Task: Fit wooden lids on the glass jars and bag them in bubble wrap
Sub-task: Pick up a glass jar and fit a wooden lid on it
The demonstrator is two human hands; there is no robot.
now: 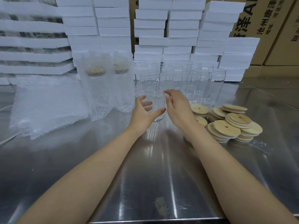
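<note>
Glass jar (150, 85) stands on the steel table (145, 175) between my hands. My left hand (144, 112) is spread wide at its lower wall. My right hand (178, 104) curls near the rim; I cannot tell if it grips. I judge the jar rigid, slick and breakable, so I'd grasp it mid-body.

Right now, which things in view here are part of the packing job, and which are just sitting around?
Job: front glass jar, other glass jars, wooden lids, bubble wrap bags, two bagged jars.
Lying about: foam blocks, cardboard boxes.
</note>
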